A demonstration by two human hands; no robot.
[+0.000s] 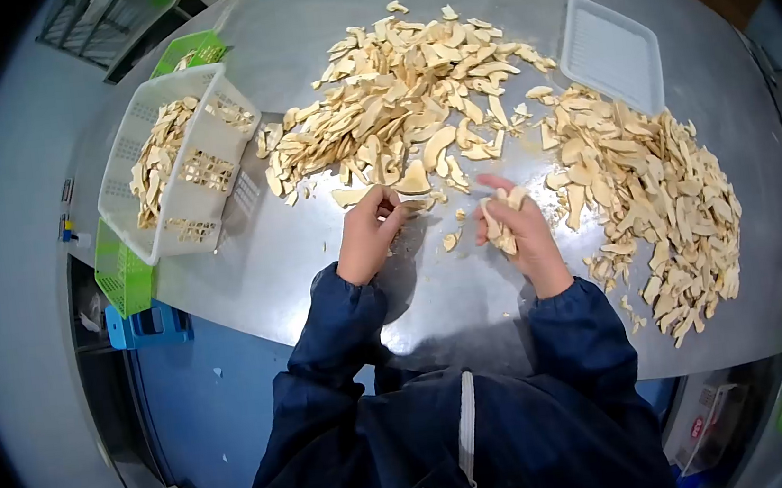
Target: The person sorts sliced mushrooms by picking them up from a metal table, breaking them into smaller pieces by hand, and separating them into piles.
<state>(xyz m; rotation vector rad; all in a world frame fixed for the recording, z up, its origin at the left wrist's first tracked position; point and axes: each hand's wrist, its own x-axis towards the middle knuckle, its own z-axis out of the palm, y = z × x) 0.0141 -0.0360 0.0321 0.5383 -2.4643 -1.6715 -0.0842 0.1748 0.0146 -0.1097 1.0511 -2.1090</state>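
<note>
My left hand (369, 237) is closed in a pinch on a pale mushroom slice (419, 205), held low over the metal table. My right hand (529, 237) is curled around several mushroom slices (501, 223), with its index finger stretched out and slightly blurred. A large heap of mushroom slices (395, 101) spreads out beyond both hands. To the right of my right hand lies a second heap (662, 196). Small mushroom bits (451, 241) are scattered on the table between my hands.
At the left stands a white plastic basket (200, 193) partly filled with slices, beside green baskets (122, 267). A white tray (612, 49) lies at the back right of the metal table (320, 290). Below the left edge is a blue stool (149, 325).
</note>
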